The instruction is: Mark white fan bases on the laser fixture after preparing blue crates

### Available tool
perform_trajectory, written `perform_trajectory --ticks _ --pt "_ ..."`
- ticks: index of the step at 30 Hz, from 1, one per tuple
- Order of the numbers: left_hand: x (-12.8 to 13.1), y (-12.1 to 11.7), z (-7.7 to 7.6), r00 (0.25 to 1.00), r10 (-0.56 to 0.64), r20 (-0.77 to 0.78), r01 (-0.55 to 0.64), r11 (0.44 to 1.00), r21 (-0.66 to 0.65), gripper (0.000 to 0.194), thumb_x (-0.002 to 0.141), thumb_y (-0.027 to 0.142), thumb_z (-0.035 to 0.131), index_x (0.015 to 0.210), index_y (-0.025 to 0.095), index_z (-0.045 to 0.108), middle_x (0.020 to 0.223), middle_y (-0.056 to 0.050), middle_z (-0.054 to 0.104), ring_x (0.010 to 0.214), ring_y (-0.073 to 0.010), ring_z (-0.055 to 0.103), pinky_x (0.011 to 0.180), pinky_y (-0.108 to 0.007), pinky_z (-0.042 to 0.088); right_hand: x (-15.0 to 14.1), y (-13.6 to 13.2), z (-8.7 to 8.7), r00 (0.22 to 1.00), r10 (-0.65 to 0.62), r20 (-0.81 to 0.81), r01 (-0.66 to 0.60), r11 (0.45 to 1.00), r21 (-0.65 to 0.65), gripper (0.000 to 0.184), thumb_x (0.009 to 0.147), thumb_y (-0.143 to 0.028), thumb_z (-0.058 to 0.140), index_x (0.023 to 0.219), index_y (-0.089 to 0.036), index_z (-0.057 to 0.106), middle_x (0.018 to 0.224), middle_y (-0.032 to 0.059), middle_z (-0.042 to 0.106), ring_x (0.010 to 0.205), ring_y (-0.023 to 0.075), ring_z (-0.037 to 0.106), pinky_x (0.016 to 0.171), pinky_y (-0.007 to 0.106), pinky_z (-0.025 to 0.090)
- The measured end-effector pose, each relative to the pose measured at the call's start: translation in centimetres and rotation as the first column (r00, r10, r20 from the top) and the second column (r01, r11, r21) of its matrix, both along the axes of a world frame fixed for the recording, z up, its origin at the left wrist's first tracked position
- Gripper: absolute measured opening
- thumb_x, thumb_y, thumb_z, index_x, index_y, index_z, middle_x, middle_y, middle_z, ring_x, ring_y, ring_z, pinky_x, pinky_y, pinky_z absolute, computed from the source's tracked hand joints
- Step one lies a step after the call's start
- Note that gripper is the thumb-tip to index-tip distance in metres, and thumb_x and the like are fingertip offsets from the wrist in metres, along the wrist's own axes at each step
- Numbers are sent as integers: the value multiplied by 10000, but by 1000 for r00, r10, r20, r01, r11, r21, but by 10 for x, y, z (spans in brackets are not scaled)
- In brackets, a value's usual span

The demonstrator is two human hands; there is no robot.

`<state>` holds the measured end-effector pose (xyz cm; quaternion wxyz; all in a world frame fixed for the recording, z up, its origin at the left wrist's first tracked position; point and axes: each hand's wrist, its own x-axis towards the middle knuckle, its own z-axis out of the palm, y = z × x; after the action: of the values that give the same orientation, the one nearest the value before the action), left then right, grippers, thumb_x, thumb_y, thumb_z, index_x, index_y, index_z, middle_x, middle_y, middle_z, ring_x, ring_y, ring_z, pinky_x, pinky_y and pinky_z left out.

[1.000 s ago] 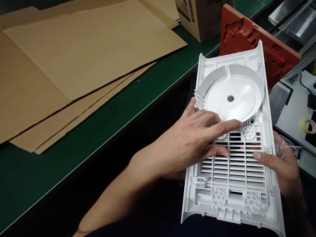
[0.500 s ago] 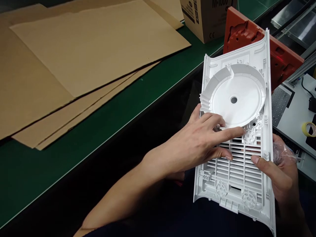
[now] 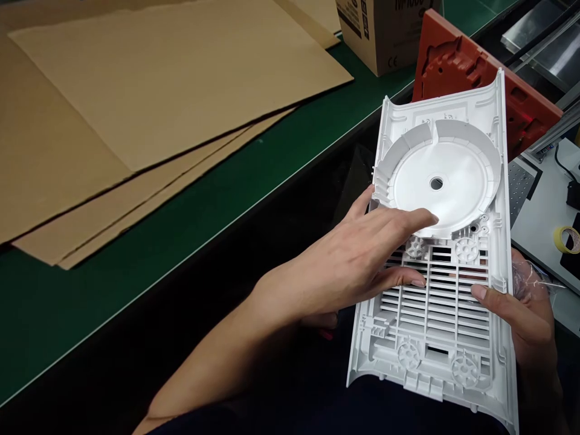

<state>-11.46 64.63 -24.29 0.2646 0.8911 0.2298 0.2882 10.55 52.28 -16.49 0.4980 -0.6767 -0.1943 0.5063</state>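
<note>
I hold a long white plastic housing panel [image 3: 446,284] over my lap, inner side up. It has a round dished recess with a centre hole at its far end and a slotted grille nearer me. My left hand [image 3: 362,257] lies across the panel's left edge, fingers stretched over the grille and the rim of the round recess. My right hand [image 3: 516,320] grips the right edge, thumb pressed on the grille, with a crumpled piece of clear plastic film [image 3: 530,279] caught behind the fingers.
A green bench [image 3: 149,254] on the left carries several flat cardboard sheets [image 3: 136,103]. A cardboard box [image 3: 385,30] stands at the back. A red moulded fixture [image 3: 471,63] sits behind the panel. A roll of yellow tape [image 3: 568,238] lies on a white surface at right.
The panel has shifted a little to the right and up in view. My left index finger has slid from the grille's top up onto the rim of the round recess.
</note>
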Motion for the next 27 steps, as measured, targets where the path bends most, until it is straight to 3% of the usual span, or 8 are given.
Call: perform_trajectory --ticks 4,8,13,16,19,23,27 --pt "-2 0 2 1000 10 -6 -10 1000 -4 666 1072 649 618 1572 216 536 1419 -143 734 1338 -318 690 1382 -678 281 0 1 3 1000 -16 -15 16 1000 -20 610 750 -295 924 1334 -327 753 1271 86 807 1104 390 790 916 551 706" --pt "-8 4 5 998 39 51 -40 999 4 545 1088 590 614 1500 234 593 1415 -141 738 1448 -337 629 1330 -614 436 2 2 4 998 -26 -57 25 1000 -13 545 737 -284 941 1258 -307 781 1245 75 816 1143 399 786 1003 571 684" --pt "-22 13 1 966 226 124 -226 974 -12 384 1123 466 518 1448 288 616 1450 -103 711 1513 -320 568 1295 -627 510 13 3 5 989 -21 -147 17 999 -31 578 771 -234 915 1330 -288 779 1245 104 822 1210 429 772 1042 616 671" --pt "-27 22 -13 913 354 203 -355 934 -31 359 1146 415 417 1442 320 595 1529 -72 650 1518 -289 547 1319 -622 483 19 3 6 982 -15 -188 -1 997 -82 635 769 -252 909 1387 -287 763 1223 114 826 1223 436 770 1041 626 671" --pt "-26 37 -34 873 414 256 -398 910 -114 414 1159 453 363 1523 308 497 1610 -36 566 1511 -277 520 1262 -570 534 23 4 6 975 -11 -221 -17 992 -121 599 779 -273 907 1364 -279 778 1154 106 838 1223 433 773 1056 623 662" --pt "-16 71 -66 861 407 304 -339 906 -252 665 1106 675 476 1630 298 315 1582 -29 556 1469 -262 529 1168 -484 571 27 5 3 953 7 -302 -45 992 -118 567 797 -252 875 1357 -264 782 1137 99 845 1188 417 791 1071 608 656" --pt "-9 109 -91 891 348 290 -270 923 -275 1014 960 874 603 1660 248 220 1505 -92 621 1491 -283 513 1174 -534 547 31 7 0 918 87 -387 -135 986 -98 538 842 -257 820 1376 -285 763 1180 81 842 1158 384 805 1075 575 656"
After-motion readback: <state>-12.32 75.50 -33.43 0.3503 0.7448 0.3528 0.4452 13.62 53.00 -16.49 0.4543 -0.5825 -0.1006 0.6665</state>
